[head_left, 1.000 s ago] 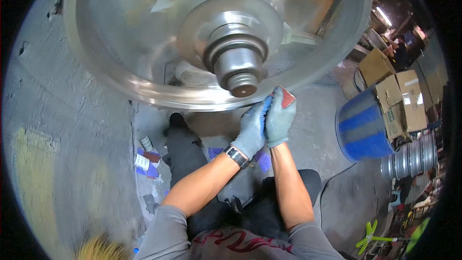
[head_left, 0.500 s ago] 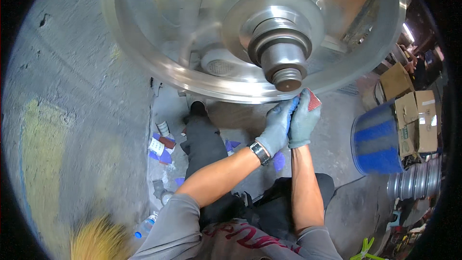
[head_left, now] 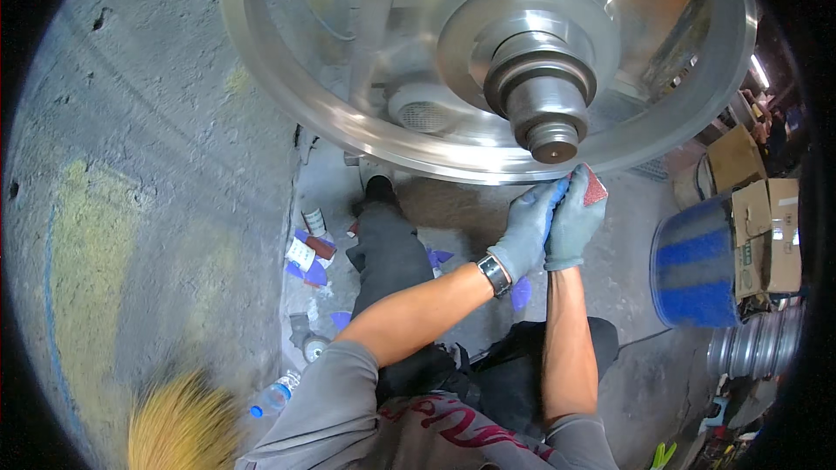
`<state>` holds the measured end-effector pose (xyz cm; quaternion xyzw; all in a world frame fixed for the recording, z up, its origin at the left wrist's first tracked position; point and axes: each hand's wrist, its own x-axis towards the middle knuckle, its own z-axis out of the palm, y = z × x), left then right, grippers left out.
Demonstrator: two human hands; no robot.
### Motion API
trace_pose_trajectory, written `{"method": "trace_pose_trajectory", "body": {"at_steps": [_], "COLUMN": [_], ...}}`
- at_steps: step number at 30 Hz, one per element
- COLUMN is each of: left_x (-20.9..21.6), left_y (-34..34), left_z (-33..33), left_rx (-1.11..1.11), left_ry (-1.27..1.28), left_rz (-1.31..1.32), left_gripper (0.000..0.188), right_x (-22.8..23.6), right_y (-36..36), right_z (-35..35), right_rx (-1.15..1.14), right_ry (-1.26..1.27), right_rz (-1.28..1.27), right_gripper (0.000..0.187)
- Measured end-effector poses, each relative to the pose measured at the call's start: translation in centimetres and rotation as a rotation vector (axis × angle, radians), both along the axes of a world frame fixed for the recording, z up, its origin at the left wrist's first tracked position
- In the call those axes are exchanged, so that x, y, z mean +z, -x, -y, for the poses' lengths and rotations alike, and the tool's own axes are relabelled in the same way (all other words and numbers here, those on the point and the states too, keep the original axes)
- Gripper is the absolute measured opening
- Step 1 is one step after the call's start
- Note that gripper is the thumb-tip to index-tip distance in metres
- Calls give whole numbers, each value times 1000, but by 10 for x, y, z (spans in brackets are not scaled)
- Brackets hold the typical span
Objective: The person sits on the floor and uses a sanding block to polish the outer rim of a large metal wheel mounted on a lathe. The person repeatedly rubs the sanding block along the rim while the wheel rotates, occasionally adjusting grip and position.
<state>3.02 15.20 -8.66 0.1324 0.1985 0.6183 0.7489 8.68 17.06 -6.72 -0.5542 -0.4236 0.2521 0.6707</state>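
A large shiny metal wheel (head_left: 374, 141) is in front of me, its spokes smeared as it spins on a shaft with a threaded end (head_left: 555, 144). My left hand (head_left: 527, 224), gloved in grey with a blue palm, is closed at the wheel's lower edge; what its fingers hold is hidden. Pressed against it, my right hand (head_left: 575, 224) wears the same kind of glove. It is closed round a folded red piece of sandpaper (head_left: 595, 189), which sticks out at its fingertips beside the rim.
A blue drum (head_left: 694, 265) with cardboard boxes (head_left: 766, 235) stands to the right, near stacked metal rims (head_left: 758, 344). On the left rises a rough grey wall (head_left: 165, 209). Purple and brown abrasive scraps (head_left: 306, 259), an angle grinder (head_left: 309, 339), a water bottle (head_left: 274, 396) and a straw broom (head_left: 183, 426) lie there.
The whole view has shifted, so everything sits farther right. Both hands keep their place at the wheel's lower edge, and the wheel's spokes still blur.
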Motion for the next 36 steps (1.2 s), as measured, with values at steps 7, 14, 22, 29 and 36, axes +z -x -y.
{"method": "trace_pose_trajectory", "body": {"at_steps": [7,14,22,29,36], "left_x": [-1,-13,-10,-3,2], "left_y": [-1,-3,-3,-3,-1], "left_z": [3,2,3,-5,-11], "left_rx": [13,24,-44,-4,-18], "left_ry": [-32,-36,-102,-29,80], "left_rz": [-113,-120,-117,-33,43], "left_gripper": [32,24,25,32,33], "right_x": [-4,-4,5,17,12], "right_y": [-1,0,-6,1,3], "right_z": [1,8,11,0,-8], "right_rx": [-47,-39,-68,-141,-90], "right_ry": [-48,-25,-72,3,-3], "right_rz": [42,-73,-73,13,18], "right_gripper": [28,34,33,32,32]}}
